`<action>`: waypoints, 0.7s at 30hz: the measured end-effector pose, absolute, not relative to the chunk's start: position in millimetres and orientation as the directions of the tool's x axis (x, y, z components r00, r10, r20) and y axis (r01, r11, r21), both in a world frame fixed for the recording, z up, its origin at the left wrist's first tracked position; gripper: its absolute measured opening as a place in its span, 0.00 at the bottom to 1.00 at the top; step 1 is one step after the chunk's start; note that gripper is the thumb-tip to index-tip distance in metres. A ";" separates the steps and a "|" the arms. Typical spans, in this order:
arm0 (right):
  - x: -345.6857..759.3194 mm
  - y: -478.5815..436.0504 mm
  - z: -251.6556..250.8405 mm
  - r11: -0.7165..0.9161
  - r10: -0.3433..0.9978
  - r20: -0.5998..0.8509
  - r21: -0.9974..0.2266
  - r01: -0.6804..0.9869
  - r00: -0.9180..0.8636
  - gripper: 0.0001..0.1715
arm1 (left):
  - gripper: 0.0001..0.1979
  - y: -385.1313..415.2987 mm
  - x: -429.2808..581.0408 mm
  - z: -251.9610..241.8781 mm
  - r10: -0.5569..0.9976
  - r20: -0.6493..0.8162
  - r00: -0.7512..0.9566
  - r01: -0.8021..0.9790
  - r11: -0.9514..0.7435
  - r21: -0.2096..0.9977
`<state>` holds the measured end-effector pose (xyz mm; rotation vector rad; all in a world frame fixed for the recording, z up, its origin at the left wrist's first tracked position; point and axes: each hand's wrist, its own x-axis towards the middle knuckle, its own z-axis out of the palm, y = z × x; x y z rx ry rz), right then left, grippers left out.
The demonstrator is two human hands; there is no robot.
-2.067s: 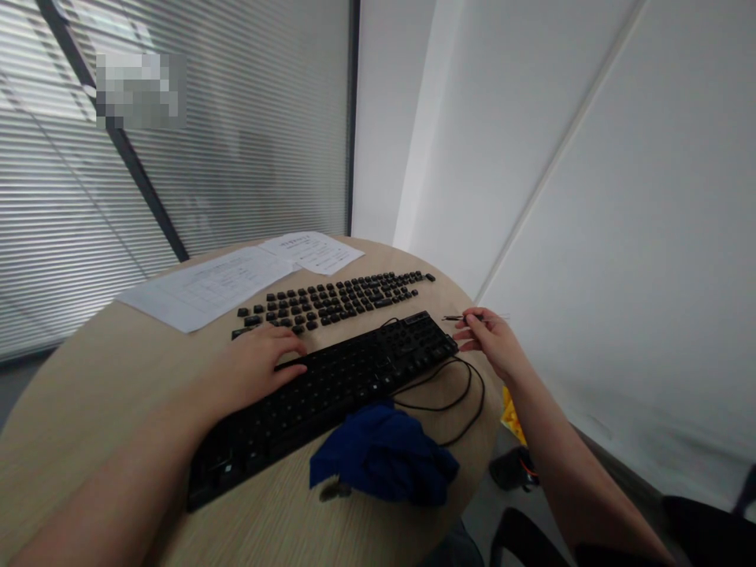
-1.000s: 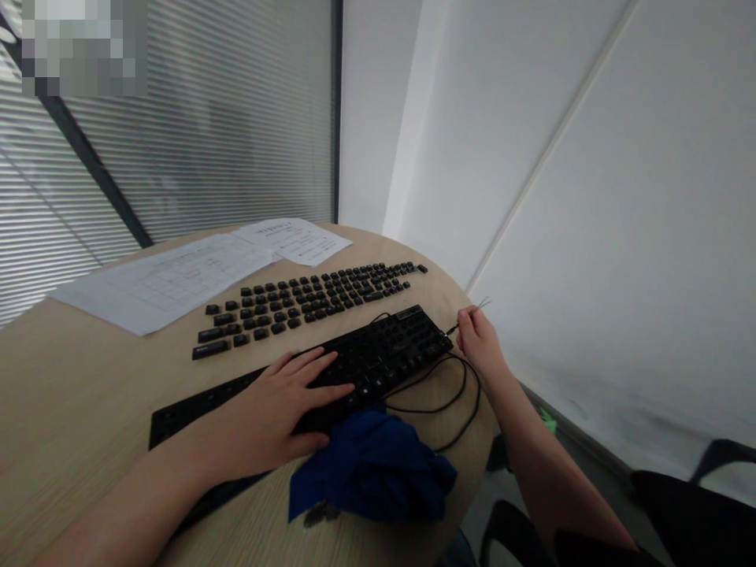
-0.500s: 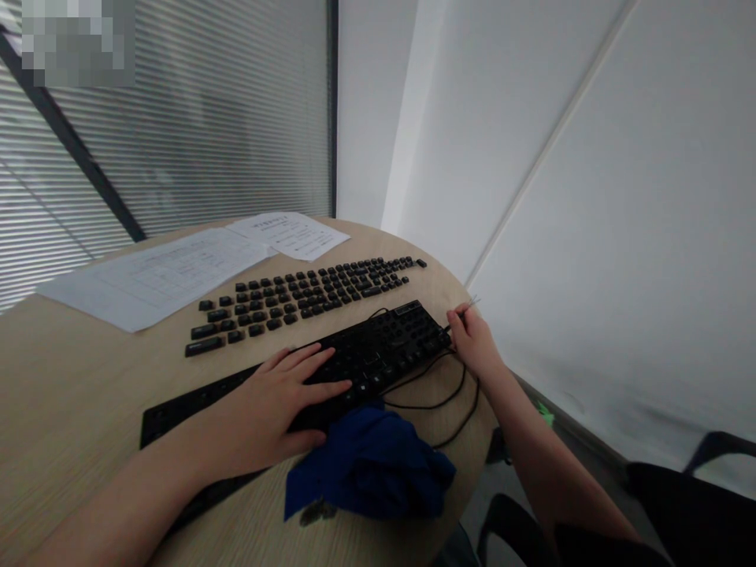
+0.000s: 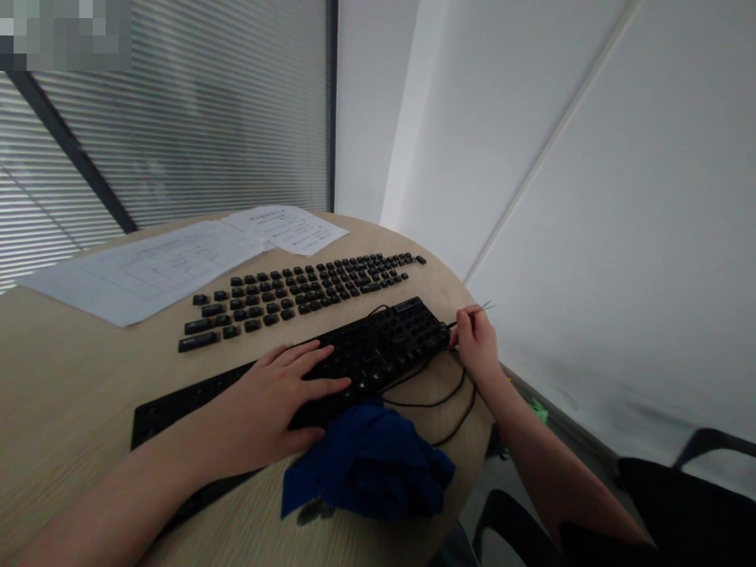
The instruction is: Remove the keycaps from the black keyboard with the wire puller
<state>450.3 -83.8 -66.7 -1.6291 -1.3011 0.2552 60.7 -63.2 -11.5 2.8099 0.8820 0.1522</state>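
Left hand (image 4: 280, 394) spread on a black keyboard (image 4: 381, 358), right hand (image 4: 477, 342) pinching a thin tool (image 4: 485, 306).
The left fingers lie wide across the keys; the right fingers close narrowly on the tool at the keyboard's far-right end, contact there unclear. The keyboard rests on the round table (image 4: 106, 370), between loose keycaps (image 4: 319, 289) in rows beyond and a crumpled blue cloth (image 4: 378, 468) in front; black cable (image 4: 425, 405) loops rightward, and papers (image 4: 142, 272) lie farthest back.

There are over 40 keycaps (image 4: 303, 298), 1 keyboard (image 4: 397, 337), 1 tool (image 4: 452, 324), 1 cloth (image 4: 378, 468) and 1 table (image 4: 71, 370).
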 end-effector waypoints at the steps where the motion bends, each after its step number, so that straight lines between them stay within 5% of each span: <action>1: 448.9 -84.3 -65.8 0.092 0.806 0.418 -0.789 0.608 0.420 0.20 | 0.35 -62.2 59.8 -14.5 0.573 0.060 0.817 0.549 -0.807 0.218; 7: 447.9 -85.2 -61.3 0.243 0.646 0.531 -0.824 0.512 0.548 0.22 | 0.36 -61.3 61.4 -14.6 0.581 0.055 0.812 0.557 -0.799 0.226; 16: 441.4 -83.6 -62.3 0.450 0.697 0.551 -0.835 0.318 0.459 0.22 | 0.34 -68.0 62.3 -2.6 0.574 0.053 0.817 0.550 -0.804 0.224; 21: 423.6 -88.4 -43.4 0.547 0.743 0.585 -0.811 0.208 0.325 0.19 | 0.27 -69.0 59.3 8.7 0.596 0.132 0.792 0.536 -0.783 0.317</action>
